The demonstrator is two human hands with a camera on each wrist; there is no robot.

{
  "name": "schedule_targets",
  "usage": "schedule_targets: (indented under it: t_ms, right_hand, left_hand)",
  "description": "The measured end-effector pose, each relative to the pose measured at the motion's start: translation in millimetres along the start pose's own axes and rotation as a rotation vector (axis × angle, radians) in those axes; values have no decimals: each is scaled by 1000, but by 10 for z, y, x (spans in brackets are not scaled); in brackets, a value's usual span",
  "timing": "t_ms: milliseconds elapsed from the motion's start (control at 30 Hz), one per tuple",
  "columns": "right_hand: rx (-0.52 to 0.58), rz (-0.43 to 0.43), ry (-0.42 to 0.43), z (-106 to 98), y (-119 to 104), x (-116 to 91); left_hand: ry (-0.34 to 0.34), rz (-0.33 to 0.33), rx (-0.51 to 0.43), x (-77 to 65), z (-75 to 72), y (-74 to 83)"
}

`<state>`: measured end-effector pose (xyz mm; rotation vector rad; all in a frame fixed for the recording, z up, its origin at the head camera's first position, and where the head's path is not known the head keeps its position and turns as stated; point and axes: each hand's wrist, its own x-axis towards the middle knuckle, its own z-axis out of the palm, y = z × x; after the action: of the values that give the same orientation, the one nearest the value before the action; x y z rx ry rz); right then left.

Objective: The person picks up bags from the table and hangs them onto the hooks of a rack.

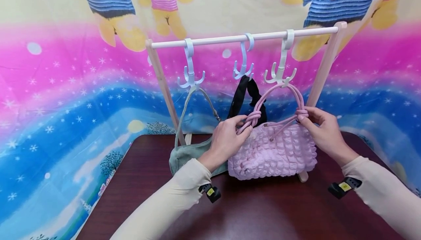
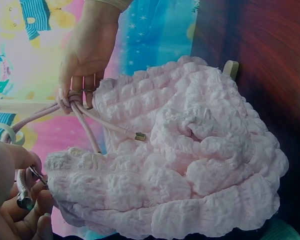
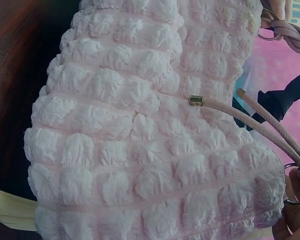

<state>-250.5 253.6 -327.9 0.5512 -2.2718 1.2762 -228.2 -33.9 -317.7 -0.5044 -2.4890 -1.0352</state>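
Note:
A puffy pink handbag [image 1: 279,156] hangs by its knotted cord handle [image 1: 262,101] from a white hook [image 1: 280,68] on the rack. My left hand [image 1: 227,137] pinches the handle's left knot between thumb and fingers. At the other side, my right hand [image 1: 323,134] pinches the right knot, just above the bag's top corner. In the right wrist view, a loose cord end with a metal tip [image 3: 196,100] lies across the bumpy fabric, and a metal ring [image 3: 297,202] shows beside the right fingers. The bag's underside sits close over the table.
Left of the pink bag, a green bag [image 1: 187,154] hangs from another hook [image 1: 190,73]. A black strap [image 1: 239,95] hangs from the middle hook [image 1: 244,62], partly behind the pink bag. The rack's wooden rail [image 1: 223,39] spans above the dark table [image 1: 263,210], before a patterned cloth backdrop [image 1: 65,86].

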Motion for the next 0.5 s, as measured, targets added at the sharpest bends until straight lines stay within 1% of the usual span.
schedule_targets:
  t_ms: [300,500]
  right_hand:
    - [-6,19,-9,3,22,-19]
    - [15,9,-7,-2,38,-19]
  left_hand:
    - [1,-1,-29,-22,6,-8]
    - [11,8,-33,-28,9,-22]
